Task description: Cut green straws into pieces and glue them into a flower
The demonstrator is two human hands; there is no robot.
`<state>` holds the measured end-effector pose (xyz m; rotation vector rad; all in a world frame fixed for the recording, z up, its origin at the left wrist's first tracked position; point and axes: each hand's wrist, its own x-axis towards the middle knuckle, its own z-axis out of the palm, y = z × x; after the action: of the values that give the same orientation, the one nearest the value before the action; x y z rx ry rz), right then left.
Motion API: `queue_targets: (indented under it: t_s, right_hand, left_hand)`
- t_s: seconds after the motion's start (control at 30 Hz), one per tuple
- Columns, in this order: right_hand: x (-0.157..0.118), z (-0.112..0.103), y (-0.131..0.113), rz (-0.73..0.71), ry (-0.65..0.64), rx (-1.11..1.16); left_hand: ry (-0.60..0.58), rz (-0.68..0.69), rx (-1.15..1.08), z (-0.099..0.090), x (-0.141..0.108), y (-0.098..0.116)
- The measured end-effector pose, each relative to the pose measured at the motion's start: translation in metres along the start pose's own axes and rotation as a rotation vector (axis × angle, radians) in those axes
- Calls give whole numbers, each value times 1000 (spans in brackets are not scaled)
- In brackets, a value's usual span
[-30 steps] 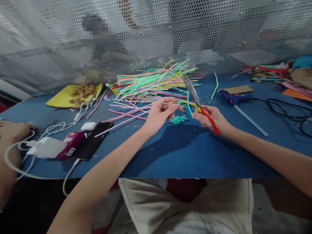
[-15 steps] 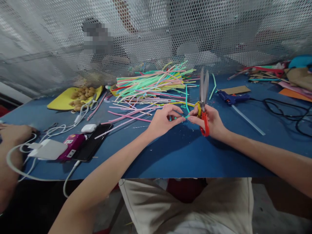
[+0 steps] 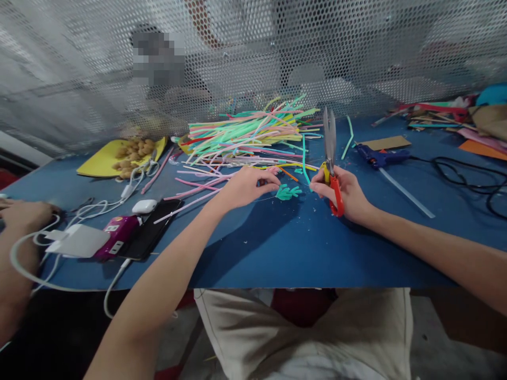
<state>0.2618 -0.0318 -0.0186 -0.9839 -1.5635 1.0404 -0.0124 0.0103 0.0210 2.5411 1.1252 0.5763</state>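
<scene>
My right hand [image 3: 348, 195] holds scissors [image 3: 335, 192] with red and yellow handles, their blades pointing up and nearly together. Its thumb and fingertips also pinch the lower end of a long teal pipe cleaner [image 3: 304, 158]. My left hand [image 3: 247, 187] is bent in a pinch above the table, just left of a small heap of short teal pipe cleaner pieces [image 3: 288, 192]. Whatever its fingertips hold, if anything, I cannot make out. Behind both hands lies a big pile of pastel pipe cleaners [image 3: 241, 134].
A blue glue gun [image 3: 382, 157] with a black cord lies at right, near a cardboard strip [image 3: 386, 143]. On the left are a black phone [image 3: 148, 232], a purple power block [image 3: 114, 237], white cables and another person's hand [image 3: 27, 216]. Perforated metal mesh [image 3: 253, 63] stands behind.
My hands have moved apart. The left has shifted left, uncovering the short teal pieces; the right stays nearly in place with the scissors and the long teal pipe cleaner.
</scene>
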Motion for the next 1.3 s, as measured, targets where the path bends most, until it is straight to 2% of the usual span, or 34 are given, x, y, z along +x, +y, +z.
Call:
queue_targets:
  t_s: [0.1,0.33,0.5,0.73,1.07,1.3]
  right_hand:
    - [2,-2,4,19,31,6]
    - [2,-3,6,14,8,-11]
    - [2,-2,3,12,-26,-45]
    - [2,-1,-1,17,-20,-32]
    - [2,-1,0,8,-32,-38]
    - [2,-1,0,0,-30,-37]
  left_hand:
    - [-65,-18,36,0,0,0]
    - [-125,-40,163,3,1,1]
    - [-118,12,174,5,1,-3]
    - [-56,-40,88,1,0,0]
    - [-94,34,329,11,0,2]
    - [-25,18,182,10,1,0]
